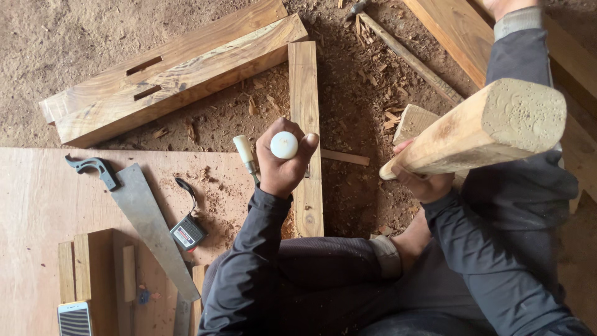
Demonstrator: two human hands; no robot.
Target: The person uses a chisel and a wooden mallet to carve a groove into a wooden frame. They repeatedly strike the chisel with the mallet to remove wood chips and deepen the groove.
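— What's the person on the floor holding?

— The left hand (283,165) has its fingers wrapped tight round a chisel (284,145), its white handle end pointing up, set on a narrow wooden plank (305,87) that lies on the sawdust-covered floor (56,37). The right hand (423,180) grips a heavy wooden mallet (491,127), fingers closed round its handle, the head raised to the right of the chisel.

— And around them?

— A second chisel (244,152) lies just left of that fist. On the plywood sheet (37,193) lie a handsaw (146,218) and a tape measure (188,231). Two mortised beams (174,68) rest beyond the sheet's far edge, touching the plank's end.
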